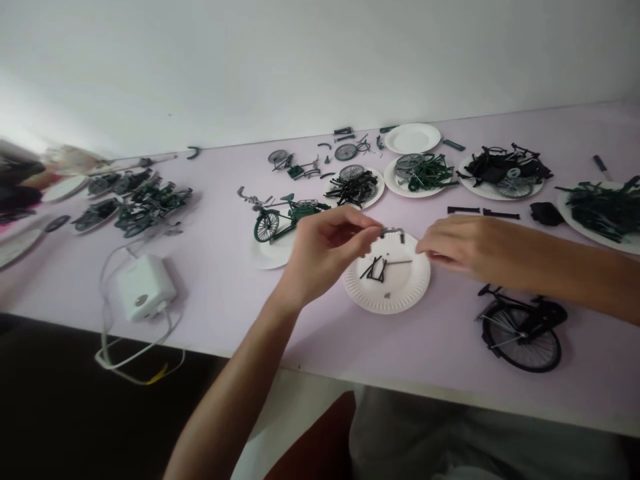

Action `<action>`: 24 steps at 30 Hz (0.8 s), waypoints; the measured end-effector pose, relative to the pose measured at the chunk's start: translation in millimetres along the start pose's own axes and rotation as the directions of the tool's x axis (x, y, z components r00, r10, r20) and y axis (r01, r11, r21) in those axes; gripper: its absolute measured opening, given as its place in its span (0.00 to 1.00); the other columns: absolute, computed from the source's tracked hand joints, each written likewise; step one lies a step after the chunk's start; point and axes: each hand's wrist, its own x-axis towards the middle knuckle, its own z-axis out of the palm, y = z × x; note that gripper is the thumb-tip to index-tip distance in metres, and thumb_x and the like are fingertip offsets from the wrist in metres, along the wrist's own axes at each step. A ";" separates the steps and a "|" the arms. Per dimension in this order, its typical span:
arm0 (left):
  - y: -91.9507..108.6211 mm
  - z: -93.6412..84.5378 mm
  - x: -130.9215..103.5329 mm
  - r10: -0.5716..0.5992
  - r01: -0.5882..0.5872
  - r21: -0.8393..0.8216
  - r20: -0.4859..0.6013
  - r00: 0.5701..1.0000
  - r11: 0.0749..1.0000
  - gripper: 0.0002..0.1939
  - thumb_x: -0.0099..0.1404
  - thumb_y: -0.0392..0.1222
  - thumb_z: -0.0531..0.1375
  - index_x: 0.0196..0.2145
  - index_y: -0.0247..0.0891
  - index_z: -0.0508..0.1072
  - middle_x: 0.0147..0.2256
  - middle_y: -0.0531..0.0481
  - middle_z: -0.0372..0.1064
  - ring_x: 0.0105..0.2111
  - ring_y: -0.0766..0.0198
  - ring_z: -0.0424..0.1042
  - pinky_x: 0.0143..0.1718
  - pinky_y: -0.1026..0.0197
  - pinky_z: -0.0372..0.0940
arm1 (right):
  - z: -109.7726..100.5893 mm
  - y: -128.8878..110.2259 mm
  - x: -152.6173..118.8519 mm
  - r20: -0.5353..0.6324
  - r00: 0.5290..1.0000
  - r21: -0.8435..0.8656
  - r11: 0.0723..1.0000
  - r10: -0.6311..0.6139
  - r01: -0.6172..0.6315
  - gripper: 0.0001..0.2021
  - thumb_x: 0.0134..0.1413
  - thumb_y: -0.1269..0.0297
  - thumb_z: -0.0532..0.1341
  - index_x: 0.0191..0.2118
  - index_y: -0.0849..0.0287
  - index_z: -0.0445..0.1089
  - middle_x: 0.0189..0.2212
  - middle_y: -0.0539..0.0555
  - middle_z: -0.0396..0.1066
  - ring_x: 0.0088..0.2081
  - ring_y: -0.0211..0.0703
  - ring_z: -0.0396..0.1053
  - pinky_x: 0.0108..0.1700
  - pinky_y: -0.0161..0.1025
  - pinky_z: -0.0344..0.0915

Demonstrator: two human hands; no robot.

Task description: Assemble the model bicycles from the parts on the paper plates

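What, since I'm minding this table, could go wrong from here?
The left hand pinches a small grey part whose free end sticks out; it could slip. Loose black parts on the paper plate might scatter if bumped. A white cable loops over the front edge of the table; a snag could drag the white box.

left hand (325, 253) and right hand (455, 241) both bare, fingers (356, 219) slender. left forearm (245, 380) bare down to the bottom of view, slim, smooth in outline, tapering at the wrist (293, 295). right forearm (560, 273) bare out to the right-hand side of view, similar slim build. clothing (480, 433) low in view: dull dark grey, matte, broad in outline. dark rust-red wedge (317, 443) just beside it, perhaps clothing too; dim there, cannot tell.
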 end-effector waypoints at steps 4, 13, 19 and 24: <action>2.1 35.2 28.1 -0.019 0.022 -0.010 0.186 0.982 1.000 0.06 0.68 0.38 0.66 0.35 0.31 0.79 0.31 0.46 0.78 0.31 0.67 0.78 0.33 0.66 0.75 | -11.7 15.8 -37.8 -0.073 0.986 0.040 0.988 0.151 -0.149 0.11 0.69 0.60 0.57 0.46 0.52 0.77 0.41 0.54 0.79 0.38 0.50 0.77 0.41 0.45 0.69; -10.5 81.1 46.1 -0.012 0.006 0.029 0.223 0.975 1.000 0.05 0.69 0.36 0.64 0.36 0.31 0.76 0.31 0.48 0.77 0.29 0.67 0.80 0.33 0.66 0.76 | -2.5 23.8 -91.1 -0.157 0.945 0.104 0.957 0.286 -0.272 0.07 0.71 0.60 0.58 0.42 0.55 0.73 0.42 0.54 0.79 0.41 0.47 0.77 0.45 0.44 0.71; -20.6 82.6 27.6 0.090 -0.123 0.181 0.182 0.979 0.976 0.05 0.71 0.38 0.64 0.40 0.34 0.78 0.35 0.48 0.79 0.31 0.68 0.79 0.38 0.65 0.76 | 10.2 22.9 -81.7 -0.184 0.947 0.012 0.964 0.262 -0.264 0.04 0.67 0.69 0.62 0.40 0.59 0.75 0.36 0.54 0.79 0.39 0.47 0.76 0.42 0.42 0.69; -15.0 80.7 23.4 0.164 -0.224 0.290 0.214 0.963 0.930 0.04 0.71 0.36 0.64 0.41 0.35 0.79 0.34 0.49 0.80 0.34 0.66 0.79 0.37 0.65 0.75 | 12.7 23.7 -85.4 -0.259 0.945 -0.102 0.967 0.202 -0.235 0.05 0.67 0.72 0.62 0.43 0.62 0.77 0.35 0.55 0.80 0.37 0.46 0.76 0.44 0.43 0.70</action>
